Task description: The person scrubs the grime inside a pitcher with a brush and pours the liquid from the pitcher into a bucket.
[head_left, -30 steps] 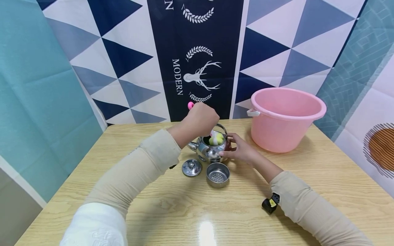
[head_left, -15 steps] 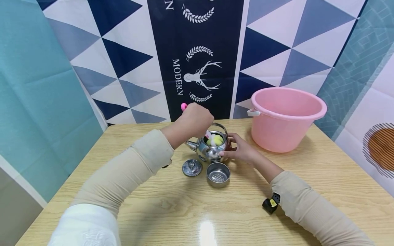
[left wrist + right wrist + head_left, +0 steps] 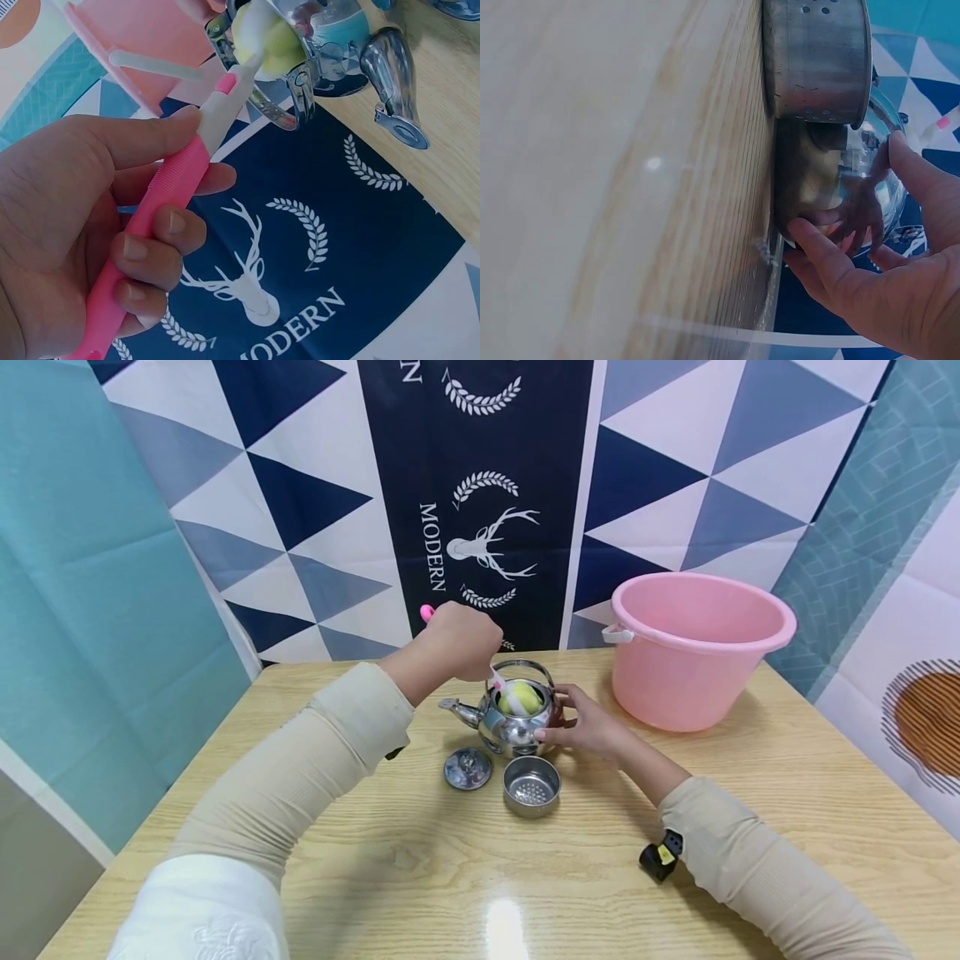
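My left hand (image 3: 463, 642) grips the pink handle (image 3: 178, 174) of a sponge brush, thumb laid along it and fingers curled round. Its white neck slants down to a yellow-green sponge head (image 3: 521, 697), which sits inside the mouth of a shiny steel teapot (image 3: 510, 735). The teapot stands upright, spout (image 3: 461, 713) to the left, its hoop handle raised behind the mouth. My right hand (image 3: 588, 727) holds the teapot's right side, thumb and fingers spread round the body. In the right wrist view the teapot (image 3: 810, 180) is partly hidden behind a steel strainer cup.
In front of the teapot lie its round lid (image 3: 467, 770) and the perforated strainer cup (image 3: 531, 808). A big pink bucket (image 3: 675, 689) with a white handle stands at the back right of the wooden table (image 3: 420, 877). A patterned cloth (image 3: 322, 510) hangs behind.
My left hand has moved left and slightly up, tilting the brush handle left, uncovering more of the spout and sponge head. The sponge remains in the teapot. My right hand stays put.
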{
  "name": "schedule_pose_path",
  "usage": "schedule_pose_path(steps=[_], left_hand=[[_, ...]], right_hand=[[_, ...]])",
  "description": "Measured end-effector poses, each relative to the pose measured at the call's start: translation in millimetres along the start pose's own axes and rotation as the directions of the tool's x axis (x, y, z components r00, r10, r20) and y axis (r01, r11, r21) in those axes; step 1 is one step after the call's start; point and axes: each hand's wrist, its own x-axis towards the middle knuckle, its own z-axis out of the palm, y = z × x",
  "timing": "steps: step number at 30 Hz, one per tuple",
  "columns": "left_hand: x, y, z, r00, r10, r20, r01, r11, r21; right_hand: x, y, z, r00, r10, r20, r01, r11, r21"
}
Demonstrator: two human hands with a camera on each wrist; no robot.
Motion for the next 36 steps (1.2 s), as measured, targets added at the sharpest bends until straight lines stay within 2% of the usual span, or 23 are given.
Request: schedule_pose_path(steps=[17,36], left_hand=[[-4.0,-0.2,-5.2,0.999,0.006,-0.032,-0.006,1.0,0.015],[-15.0,-8.4,-6.4,0.999,0.014,-0.051,-0.013,1.0,0.021]], right_hand=[[-1.7,-2.7,-0.4,1.0,0.013,0.002,-0.013,1.0,0.011],[0.9,0.3,-1.1,1.0,0.013,-0.004,-0.013,0.999,-0.039]])
